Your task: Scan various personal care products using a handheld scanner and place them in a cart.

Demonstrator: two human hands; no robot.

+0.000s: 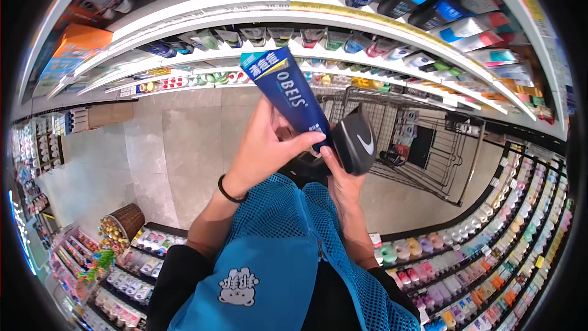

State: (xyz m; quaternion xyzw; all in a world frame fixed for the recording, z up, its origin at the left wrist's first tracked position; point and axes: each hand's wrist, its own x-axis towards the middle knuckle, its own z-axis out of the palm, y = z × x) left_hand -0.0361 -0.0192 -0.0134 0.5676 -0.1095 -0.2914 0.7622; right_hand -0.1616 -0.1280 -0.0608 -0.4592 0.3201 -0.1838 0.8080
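Observation:
My left hand (275, 140) grips a dark blue squeeze tube (298, 96) that carries white lettering and a yellow-and-teal flag near its crimped end. The tube tilts, crimped end up and to the left, cap end down by my thumbs. In my right hand (344, 177) is a glossy black container (354, 142) with a white swoosh; whether it is a tube or a bottle I cannot tell. My right thumb tip rests at the cap end of the blue tube, so the two items are side by side. Part of the cap is hidden by my thumbs.
Ahead rise white shelves (321, 16) of tubes with price strips. A wire shopping cart (427, 156) holding a few items stands at right. Curved shelves of bottles (477, 257) lie behind on the right. A wicker basket (126, 220) and an orange box (76, 48) are at left.

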